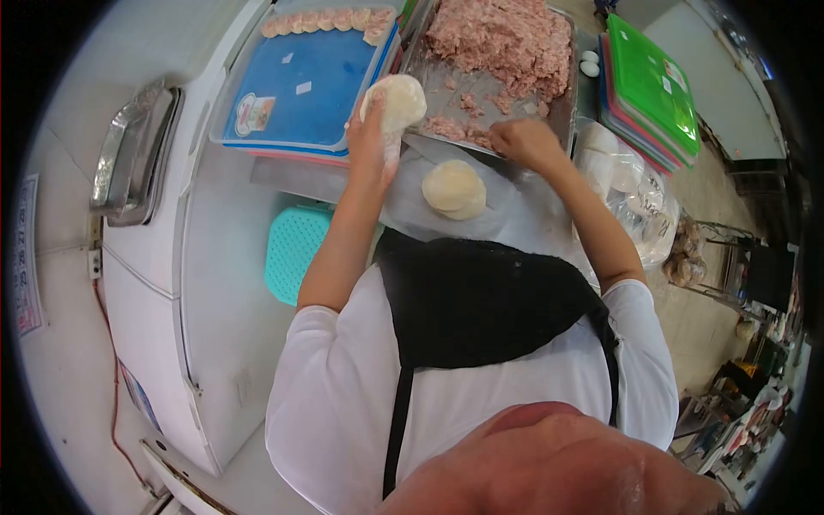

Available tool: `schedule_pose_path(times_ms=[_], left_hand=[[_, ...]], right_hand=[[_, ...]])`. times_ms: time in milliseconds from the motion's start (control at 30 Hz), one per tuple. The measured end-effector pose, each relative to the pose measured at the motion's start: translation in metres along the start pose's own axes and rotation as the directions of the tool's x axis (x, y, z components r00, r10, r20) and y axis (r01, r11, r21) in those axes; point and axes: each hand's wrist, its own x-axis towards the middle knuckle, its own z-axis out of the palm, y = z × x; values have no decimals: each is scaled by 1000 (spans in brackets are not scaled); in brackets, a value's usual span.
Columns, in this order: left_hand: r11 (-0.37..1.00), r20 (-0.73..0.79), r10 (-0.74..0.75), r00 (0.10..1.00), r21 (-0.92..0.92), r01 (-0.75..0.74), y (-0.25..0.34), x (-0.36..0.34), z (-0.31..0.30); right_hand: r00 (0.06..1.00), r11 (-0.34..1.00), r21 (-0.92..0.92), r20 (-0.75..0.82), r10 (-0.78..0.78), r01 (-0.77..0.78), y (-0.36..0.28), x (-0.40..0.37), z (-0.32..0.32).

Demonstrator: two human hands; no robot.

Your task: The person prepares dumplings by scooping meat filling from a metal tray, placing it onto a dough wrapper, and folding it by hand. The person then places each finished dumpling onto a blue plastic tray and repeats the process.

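Dough and Filling Station: Hand Positions

Left hand [369,144]: fingers support 1 dough round [396,101]. Right hand [525,144]: fingers curled narrow at the near edge of the meat tray [476,92]; grip contents cannot be determined. Dough stack [454,190]: between the forearms.

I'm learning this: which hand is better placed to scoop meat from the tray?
Probably the right: the right hand is at the meat tray's near edge, while the left hand holds a dough round.
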Motion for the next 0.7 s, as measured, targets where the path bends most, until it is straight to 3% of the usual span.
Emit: schedule_pose_path(times_ms=[100,167,233,267,367,433,467,533,567,600,633,667,700], left_hand=[[998,-31,52,998,-16,-53,-6,28,0],[999,-27,13,1000,-46,-14,-17,41,2],[988,43,-81,996,-126,86,-33,49,6],[969,112,-149,983,-184,167,-44,53,9],[885,274,-285,918,-293,362,-56,46,42],[770,418,-324,849,-406,493,-44,37,72],[722,407,-339,848,-466,512,-42,38,80],[442,774,-100,626,-529,724,-68,68,57],[299,870,82,487,-488,820,-87,89,41],[459,912,194,362,-410,788,-106,112,29],[560,791,-64,608,-476,678,-97,102,35],[673,541,-279,793,-480,563,-76,78,48],[782,201,-416,887,-420,461,-58,60,60]], right_hand=[[995,958,270,12,97,-97,5,-11,13],[982,857,495,-45,186,-140,8,-23,13],[946,746,641,-96,311,-180,5,-34,-1],[926,643,714,20,376,-277,3,-35,-15],[901,532,829,-86,426,-172,-16,-34,-37],[869,614,757,-129,477,-224,-19,-31,-20],[854,649,717,-151,499,-253,-19,-31,-14],[867,847,513,-352,353,-137,-20,-40,-20],[865,920,384,-433,254,-78,-20,-46,-26],[909,959,243,-349,227,-146,-17,-55,-37],[906,970,168,-357,227,-176,-25,-60,-49],[904,974,93,-363,227,-207,-36,-65,-61],[901,971,19,-369,228,-238,-42,-67,-66]])
